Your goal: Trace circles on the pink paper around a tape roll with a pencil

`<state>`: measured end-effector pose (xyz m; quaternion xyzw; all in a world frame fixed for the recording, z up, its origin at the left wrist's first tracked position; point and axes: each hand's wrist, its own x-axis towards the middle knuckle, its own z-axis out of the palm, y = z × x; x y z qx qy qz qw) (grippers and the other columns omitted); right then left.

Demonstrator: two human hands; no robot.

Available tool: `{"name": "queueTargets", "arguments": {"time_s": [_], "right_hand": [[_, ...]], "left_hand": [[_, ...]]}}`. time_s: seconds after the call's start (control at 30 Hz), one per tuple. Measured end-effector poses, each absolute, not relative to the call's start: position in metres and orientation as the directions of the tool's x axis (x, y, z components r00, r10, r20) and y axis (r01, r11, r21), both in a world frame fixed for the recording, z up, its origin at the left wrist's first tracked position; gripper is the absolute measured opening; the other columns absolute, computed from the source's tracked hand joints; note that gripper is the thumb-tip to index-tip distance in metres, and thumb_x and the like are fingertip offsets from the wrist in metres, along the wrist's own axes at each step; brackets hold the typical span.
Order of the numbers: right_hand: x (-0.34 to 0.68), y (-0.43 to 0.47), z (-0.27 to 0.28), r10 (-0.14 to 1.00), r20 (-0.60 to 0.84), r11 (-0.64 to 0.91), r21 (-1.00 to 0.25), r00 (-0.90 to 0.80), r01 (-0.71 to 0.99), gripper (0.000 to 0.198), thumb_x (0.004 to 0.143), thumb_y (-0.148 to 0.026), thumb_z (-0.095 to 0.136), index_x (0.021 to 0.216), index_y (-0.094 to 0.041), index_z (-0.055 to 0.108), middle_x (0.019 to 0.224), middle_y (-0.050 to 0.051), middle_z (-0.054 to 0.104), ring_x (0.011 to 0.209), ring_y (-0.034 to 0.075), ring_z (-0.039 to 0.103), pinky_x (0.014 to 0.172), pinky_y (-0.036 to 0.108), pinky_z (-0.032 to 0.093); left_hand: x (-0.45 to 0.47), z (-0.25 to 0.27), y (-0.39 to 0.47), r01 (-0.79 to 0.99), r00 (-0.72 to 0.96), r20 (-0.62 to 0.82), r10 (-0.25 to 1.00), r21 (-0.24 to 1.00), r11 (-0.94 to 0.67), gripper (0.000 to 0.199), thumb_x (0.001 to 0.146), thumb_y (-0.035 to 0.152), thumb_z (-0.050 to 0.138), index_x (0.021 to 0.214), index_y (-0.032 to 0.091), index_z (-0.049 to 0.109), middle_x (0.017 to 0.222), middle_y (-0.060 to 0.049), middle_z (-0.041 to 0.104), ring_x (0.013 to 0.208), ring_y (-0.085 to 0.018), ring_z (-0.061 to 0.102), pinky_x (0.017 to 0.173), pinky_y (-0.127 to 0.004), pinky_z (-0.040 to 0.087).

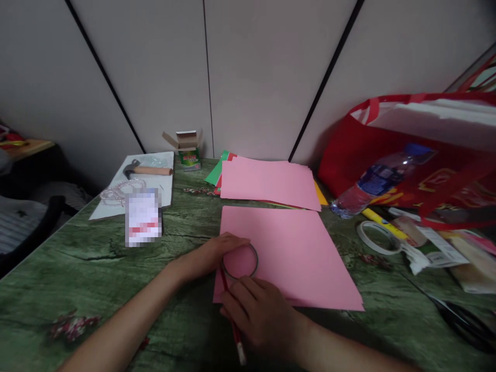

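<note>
A thin dark ring point(257, 261) lies flat on a sheet of pink paper point(302, 253), near its left edge. My left hand point(220, 250) holds the ring at its upper left side, fingers along the rim and the thumb side down by the paper's edge. In my right hand point(259, 310) is a red pencil point(235, 330). Its upper end sticks out toward me, and its other end reaches the lower left of the ring. Whether the tip touches the paper I cannot tell. My right knuckles hide part of the paper's near edge.
Behind lies a stack of coloured paper point(267, 181). At left are a phone point(143, 219), a hammer point(149, 170) and a small open box point(189, 155). To the right are a water bottle point(375, 181), a white tape roll point(362, 237), scissors point(457, 315) and a red bag point(344, 150).
</note>
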<state>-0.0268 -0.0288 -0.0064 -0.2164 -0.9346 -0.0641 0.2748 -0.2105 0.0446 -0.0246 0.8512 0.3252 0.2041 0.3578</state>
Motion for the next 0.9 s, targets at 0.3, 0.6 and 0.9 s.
{"name": "queueTargets", "arguments": {"time_s": [0.3, 0.6, 0.9], "right_hand": [[-0.015, -0.038, -0.002, 0.353, 0.601, 0.905, -0.025, -0.717, 0.425, 0.015, 0.087, -0.012, 0.044, 0.078, -0.015, 0.056, 0.061, 0.003, 0.055, 0.057, 0.017, 0.051, 0.047, 0.03, 0.03], [0.028, 0.002, 0.034, 0.572, 0.704, 0.798, -0.362, -0.421, 0.481, 0.014, 0.089, -0.014, 0.046, 0.081, -0.017, 0.057, 0.06, 0.0, 0.061, 0.05, 0.01, 0.055, 0.046, 0.021, 0.041], [0.019, 0.061, 0.045, 0.916, 0.374, 0.4, -0.874, -0.146, 0.276, 0.015, 0.087, -0.032, 0.051, 0.081, -0.018, 0.053, 0.064, -0.001, 0.06, 0.058, 0.012, 0.061, 0.054, 0.024, 0.051]], "left_hand": [[-0.21, -0.024, 0.044, 0.406, 0.719, 0.118, 0.685, 0.728, -0.552, 0.05, 0.088, 0.003, 0.036, 0.132, 0.027, 0.044, 0.135, -0.003, 0.05, 0.125, -0.016, 0.044, 0.107, -0.041, 0.034], [-0.194, -0.006, 0.029, 0.544, 0.74, 0.06, 0.67, 0.532, -0.649, 0.043, 0.091, 0.015, 0.046, 0.133, 0.022, 0.04, 0.13, -0.008, 0.05, 0.118, -0.02, 0.045, 0.102, -0.038, 0.038], [-0.155, -0.001, 0.011, 0.709, 0.701, 0.011, 0.714, 0.1, -0.698, 0.027, 0.087, 0.022, 0.055, 0.113, 0.015, 0.054, 0.107, -0.01, 0.056, 0.102, -0.024, 0.051, 0.086, -0.039, 0.046]]}}
